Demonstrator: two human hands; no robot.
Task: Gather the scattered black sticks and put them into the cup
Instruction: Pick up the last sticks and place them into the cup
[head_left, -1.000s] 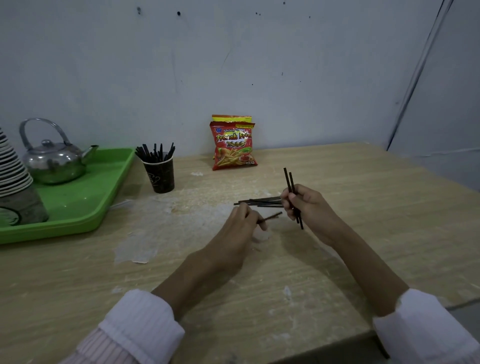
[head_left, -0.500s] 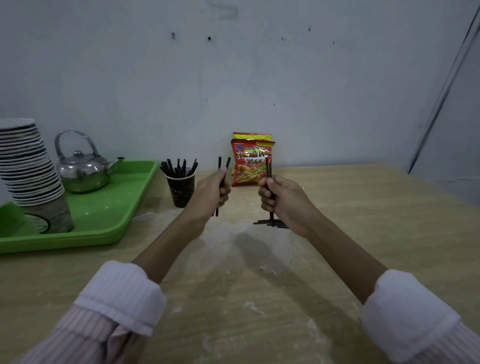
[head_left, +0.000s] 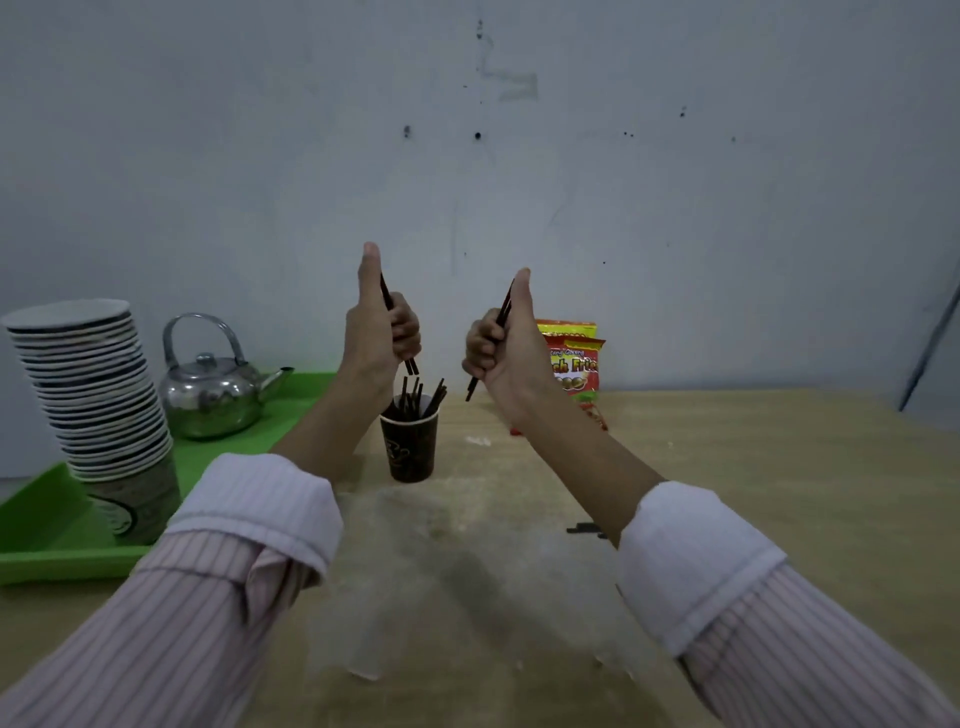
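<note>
- The left hand (head_left: 382, 332) has risen from bench level and now hangs at 12 o'clock of the cup (head_left: 409, 447). Its fingers are curled round a left bundle (head_left: 411, 365) of black sticks, and the thumb is straight up along them.
- The lower ends of that bundle point down, just above the sticks in the cup (head_left: 415, 397), without touching them. I judge the drop-in to be the step in hand.
- The right hand (head_left: 506, 353) is up too, at about 2 o'clock of the cup. It grips a right bundle (head_left: 471, 388) the same way, thumb up, with the tips slanting toward 7 o'clock and still off to the side of the rim.
- A second ago both hands were low on the bench (head_left: 727, 467), picking at one pile. Half a second ago they had lifted, each holding sticks upright, but neither was over the cup.
- The cup itself has not shifted. It stands just beside the green tray (head_left: 41, 551), which lies at its 9 o'clock.
- A few leftover sticks (head_left: 583, 529) lie flat at 4 o'clock of the cup, partly hidden behind the right forearm, so another pick-up seems needed after these two loads.
- The view has tilted upward, showing more wall than before.
</note>
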